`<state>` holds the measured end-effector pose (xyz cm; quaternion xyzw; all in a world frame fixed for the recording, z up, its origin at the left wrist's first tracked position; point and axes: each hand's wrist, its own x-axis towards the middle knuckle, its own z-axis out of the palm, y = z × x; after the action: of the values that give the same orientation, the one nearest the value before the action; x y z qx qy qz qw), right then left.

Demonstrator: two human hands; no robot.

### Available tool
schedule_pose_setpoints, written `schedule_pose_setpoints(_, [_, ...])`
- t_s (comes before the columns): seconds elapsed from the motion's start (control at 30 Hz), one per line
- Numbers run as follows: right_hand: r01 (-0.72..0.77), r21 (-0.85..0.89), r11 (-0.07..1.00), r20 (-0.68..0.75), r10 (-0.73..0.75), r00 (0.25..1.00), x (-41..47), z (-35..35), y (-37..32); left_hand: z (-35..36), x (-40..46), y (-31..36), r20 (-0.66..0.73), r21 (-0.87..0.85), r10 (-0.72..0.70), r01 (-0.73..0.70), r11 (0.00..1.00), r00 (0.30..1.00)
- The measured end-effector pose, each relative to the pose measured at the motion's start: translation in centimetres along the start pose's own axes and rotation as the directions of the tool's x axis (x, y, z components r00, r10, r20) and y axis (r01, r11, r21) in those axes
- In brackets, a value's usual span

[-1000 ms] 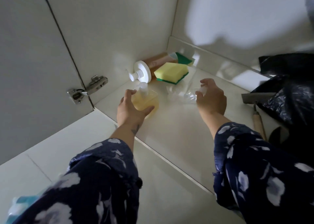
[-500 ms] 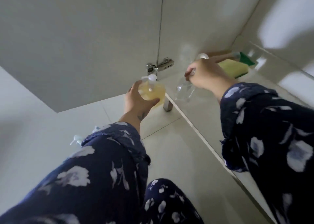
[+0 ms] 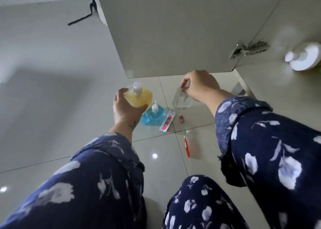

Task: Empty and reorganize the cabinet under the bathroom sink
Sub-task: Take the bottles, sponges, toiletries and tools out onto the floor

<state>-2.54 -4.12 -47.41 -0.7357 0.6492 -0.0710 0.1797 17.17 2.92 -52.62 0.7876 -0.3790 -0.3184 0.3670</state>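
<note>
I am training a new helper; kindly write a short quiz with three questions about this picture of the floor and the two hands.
1. True or false: the left hand holds the yellow soap bottle.
2. Which item lies on the floor tiles directly beside the blue soap bottle? A) a sponge B) the toothpaste tube C) a towel
3. Fill in: the right hand grips a ____ bottle by its top.

Key: 1 true; 2 B; 3 clear
</note>
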Motion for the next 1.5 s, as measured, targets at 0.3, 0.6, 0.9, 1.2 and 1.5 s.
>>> schedule_pose_setpoints(0.3, [0.253, 0.025, 0.967, 0.035, -0.253, 0.967, 3.3, 4.7, -10.4, -4.5, 3.0, -5.8, -0.132, -0.031, -0.126, 0.123, 0.992, 0.983])
schedule_pose_setpoints(0.6, [0.461, -0.103, 0.881, 0.091, -0.454, 0.887, 6.7, 10.5, -16.6, -4.3, 5.9, -13.1, -0.168, -0.094, -0.274, 0.261, 0.961, 0.947])
schedule_pose_setpoints(0.9, [0.346, -0.104, 0.932, 0.167, -0.326, 0.930, 7.6, 17.1, -16.9, -1.7, 8.1, -16.5, -0.137, -0.174, -0.311, 0.286, 0.942, 0.941])
schedule_pose_setpoints(1.2, [0.276, -0.058, 0.959, 0.193, -0.260, 0.946, 8.2, 18.9, -15.3, 0.7, 8.4, -17.4, -0.116, -0.241, -0.316, 0.282, 0.929, 0.942])
schedule_pose_setpoints(1.5, [0.281, 0.063, 0.958, 0.185, -0.288, 0.940, 7.8, 19.3, -13.8, -0.1, 8.6, -16.6, -0.027, -0.027, -0.273, 0.272, 0.962, 0.962])
